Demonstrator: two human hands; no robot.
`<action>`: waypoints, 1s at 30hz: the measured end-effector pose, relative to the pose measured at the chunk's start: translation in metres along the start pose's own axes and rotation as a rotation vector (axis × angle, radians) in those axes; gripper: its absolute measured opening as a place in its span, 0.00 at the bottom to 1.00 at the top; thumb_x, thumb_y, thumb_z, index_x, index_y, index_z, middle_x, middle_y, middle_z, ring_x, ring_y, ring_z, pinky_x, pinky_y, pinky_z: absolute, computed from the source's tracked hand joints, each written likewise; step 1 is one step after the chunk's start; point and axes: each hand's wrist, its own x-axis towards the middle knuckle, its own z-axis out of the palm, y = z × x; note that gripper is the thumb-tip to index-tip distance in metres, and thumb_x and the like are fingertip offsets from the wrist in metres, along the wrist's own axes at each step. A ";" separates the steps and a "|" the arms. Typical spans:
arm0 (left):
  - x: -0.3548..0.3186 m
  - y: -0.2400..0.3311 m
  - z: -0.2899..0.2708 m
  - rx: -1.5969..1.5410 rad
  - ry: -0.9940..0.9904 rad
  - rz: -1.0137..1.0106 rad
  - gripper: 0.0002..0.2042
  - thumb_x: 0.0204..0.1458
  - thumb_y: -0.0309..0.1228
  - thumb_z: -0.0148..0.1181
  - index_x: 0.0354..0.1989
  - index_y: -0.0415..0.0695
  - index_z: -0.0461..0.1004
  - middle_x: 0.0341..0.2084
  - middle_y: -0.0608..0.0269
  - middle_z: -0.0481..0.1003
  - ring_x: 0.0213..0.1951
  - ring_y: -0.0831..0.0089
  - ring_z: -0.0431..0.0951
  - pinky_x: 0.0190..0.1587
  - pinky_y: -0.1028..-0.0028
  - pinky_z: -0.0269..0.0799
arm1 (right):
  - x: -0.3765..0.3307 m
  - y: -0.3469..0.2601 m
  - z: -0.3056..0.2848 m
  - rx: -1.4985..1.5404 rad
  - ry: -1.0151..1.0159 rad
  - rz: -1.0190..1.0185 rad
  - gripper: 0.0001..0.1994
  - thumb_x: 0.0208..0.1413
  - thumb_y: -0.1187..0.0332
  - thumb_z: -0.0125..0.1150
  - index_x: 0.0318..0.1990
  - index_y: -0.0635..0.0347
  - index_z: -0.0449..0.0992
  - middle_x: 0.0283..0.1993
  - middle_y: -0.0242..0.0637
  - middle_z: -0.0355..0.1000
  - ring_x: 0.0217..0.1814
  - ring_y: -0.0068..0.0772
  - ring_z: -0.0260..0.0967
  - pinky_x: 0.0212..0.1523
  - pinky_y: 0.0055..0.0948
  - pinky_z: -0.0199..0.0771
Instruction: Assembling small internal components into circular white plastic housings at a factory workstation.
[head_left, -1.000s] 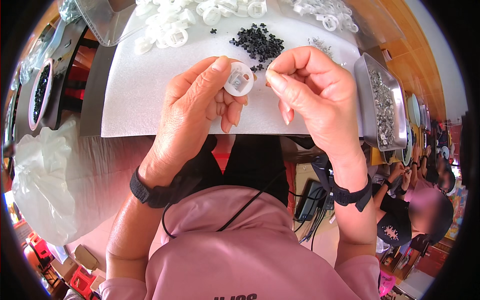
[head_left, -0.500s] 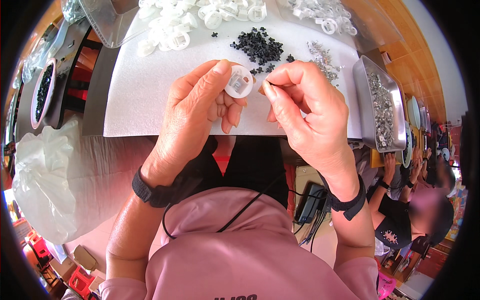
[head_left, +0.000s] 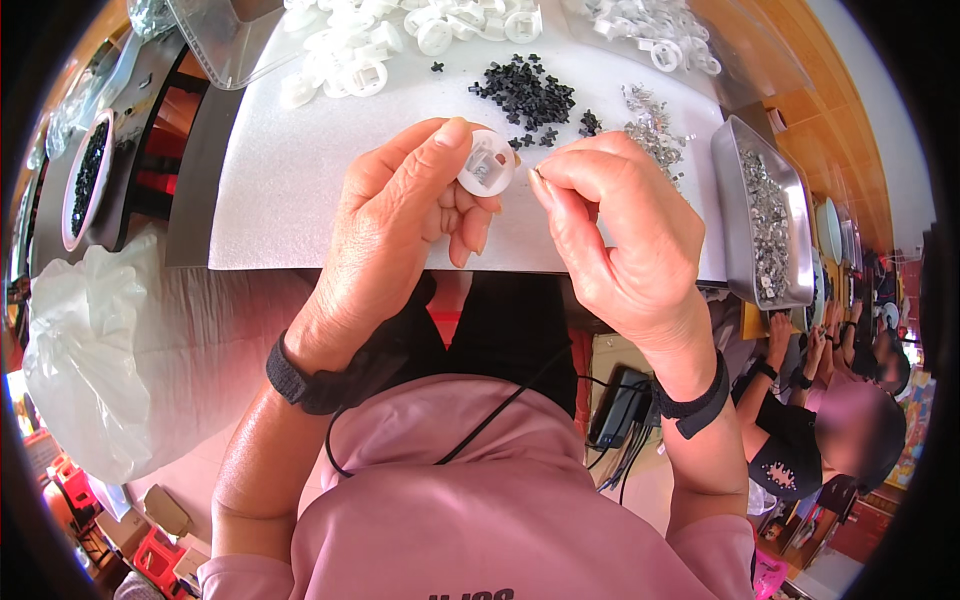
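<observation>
My left hand holds a round white plastic part between thumb and fingers, its recessed face with small openings turned up. Just right of it, my right hand is closed in a pinch, thumb against forefinger. A tiny dark bit shows at those fingertips, too small to name, and it is apart from the white part. Beyond the hands lies a heap of small black cross-shaped pieces. Small silvery metal pieces are scattered behind my right hand.
More white round parts are piled at the far side of the white sheet. A metal tray of small metal parts stands at right. On the left are a bowl of dark pieces and a plastic bag. Another person sits at right.
My right hand's pinch has turned slightly, and the dark bit in it shows less. The white part is still in my left hand. The whole view has shifted a little.
</observation>
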 end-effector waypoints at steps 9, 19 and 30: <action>0.002 -0.006 -0.001 0.009 -0.005 0.018 0.20 0.63 0.44 0.46 0.38 0.36 0.72 0.20 0.64 0.72 0.19 0.82 0.69 0.21 0.81 0.63 | 0.009 -0.023 -0.001 0.747 0.048 0.890 0.02 0.57 0.76 0.57 0.36 0.67 0.73 0.26 0.30 0.71 0.20 0.16 0.64 0.19 0.17 0.63; 0.001 0.002 0.001 0.032 -0.032 -0.012 0.21 0.63 0.43 0.45 0.35 0.34 0.73 0.20 0.64 0.72 0.18 0.83 0.68 0.20 0.82 0.62 | 0.017 -0.004 -0.002 0.825 0.025 1.009 0.04 0.55 0.75 0.56 0.33 0.68 0.74 0.27 0.33 0.72 0.20 0.14 0.62 0.18 0.16 0.61; 0.005 0.000 -0.004 0.089 -0.009 -0.026 0.22 0.61 0.42 0.42 0.30 0.33 0.74 0.15 0.60 0.71 0.14 0.79 0.65 0.19 0.80 0.60 | 0.008 0.008 0.015 0.214 -0.034 0.492 0.02 0.50 0.81 0.56 0.32 0.65 0.72 0.26 0.42 0.70 0.27 0.40 0.71 0.27 0.31 0.69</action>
